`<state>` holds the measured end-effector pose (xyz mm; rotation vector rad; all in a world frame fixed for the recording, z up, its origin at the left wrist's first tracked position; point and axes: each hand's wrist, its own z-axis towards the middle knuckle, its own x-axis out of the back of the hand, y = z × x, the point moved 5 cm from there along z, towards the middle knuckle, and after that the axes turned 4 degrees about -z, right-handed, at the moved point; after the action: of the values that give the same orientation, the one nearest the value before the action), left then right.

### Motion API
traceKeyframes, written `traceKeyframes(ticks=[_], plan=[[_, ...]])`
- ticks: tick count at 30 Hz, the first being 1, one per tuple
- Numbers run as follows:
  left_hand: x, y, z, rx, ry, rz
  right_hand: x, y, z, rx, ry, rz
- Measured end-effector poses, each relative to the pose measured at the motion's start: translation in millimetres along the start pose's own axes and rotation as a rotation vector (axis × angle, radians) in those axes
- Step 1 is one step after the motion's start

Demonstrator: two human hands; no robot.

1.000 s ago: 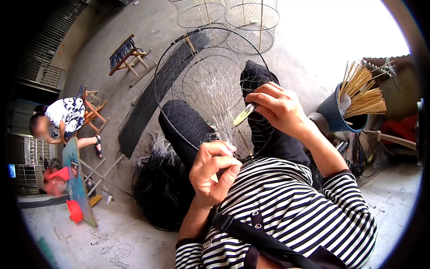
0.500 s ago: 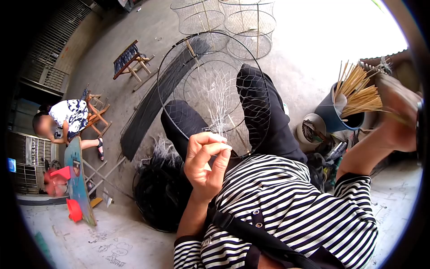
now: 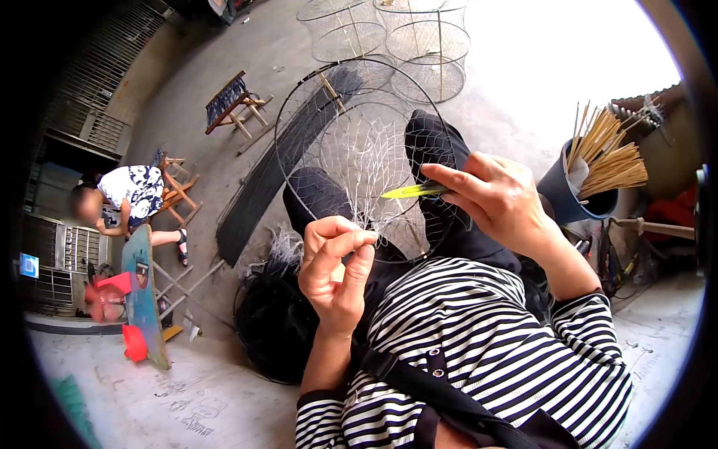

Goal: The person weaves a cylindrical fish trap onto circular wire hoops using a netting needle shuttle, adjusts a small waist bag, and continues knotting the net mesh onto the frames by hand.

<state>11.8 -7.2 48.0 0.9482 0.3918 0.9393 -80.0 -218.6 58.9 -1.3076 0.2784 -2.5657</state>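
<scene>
My left hand [image 3: 334, 269] pinches gathered white netting [image 3: 366, 168] between thumb and fingertips, in front of my lap. The netting fans out upward from the pinch, inside a round black hoop [image 3: 278, 123] of a net cage resting over my knees. In my right hand [image 3: 505, 198] is a yellow-green netting needle [image 3: 413, 191], held between thumb and fingers. Its pointed tip faces left, close to the white mesh and a little above my left hand. Whether the tip touches the mesh I cannot tell.
A blue bucket [image 3: 566, 187] of thin bamboo sticks [image 3: 609, 161] stands at right. Long dark strands [image 3: 258, 191] lie on the floor at left. Further off are finished net cages [image 3: 426, 41], a folding stool [image 3: 228, 97] and a seated person [image 3: 131, 194] beside a small table [image 3: 142, 288].
My right hand has come in from the far right to beside the netting, with the netting needle now visible in it. My left hand keeps its pinch on the mesh.
</scene>
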Motion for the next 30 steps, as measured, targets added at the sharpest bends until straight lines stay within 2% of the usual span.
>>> traceKeyframes(ticks=[5, 11, 14, 18, 20, 22, 24, 27, 30], plan=[[1.4, 0.3, -0.2, 0.028, 0.058, -0.011, -1.1, -13.6, 15.6, 0.039, -0.060, -0.111], [-4.4, 2.3, 0.7, 0.033, 0.039, 0.005, -19.4, -9.3, 10.8, 0.074, 0.002, -0.032], [-4.9, 0.8, 0.2, 0.020, 0.014, 0.028, -16.0, -11.1, 13.0, 0.065, -0.036, 0.055], [-13.0, 5.1, 2.4, 0.018, -0.026, 0.116, -31.8, -18.9, 26.1, 0.047, -0.044, 0.437], [-25.6, 5.1, -1.3, -0.009, -0.121, 0.270, -50.8, -23.5, 34.6, -0.074, -0.214, 0.760], [-36.2, 7.6, -0.5, -0.170, -0.187, 0.449, -77.8, -20.6, 38.5, -0.219, -0.370, 1.067], [-31.3, 4.8, -2.9, -0.206, -0.203, 0.495, -90.3, -10.2, 33.8, -0.334, -0.413, 1.289], [-18.2, -0.9, -3.4, -0.130, -0.164, 0.430, -66.2, 22.9, 24.2, -0.456, -0.116, 1.327], [-6.7, -4.9, -4.0, -0.009, -0.109, 0.129, -33.0, 58.1, 19.2, -0.579, 0.242, 1.350]])
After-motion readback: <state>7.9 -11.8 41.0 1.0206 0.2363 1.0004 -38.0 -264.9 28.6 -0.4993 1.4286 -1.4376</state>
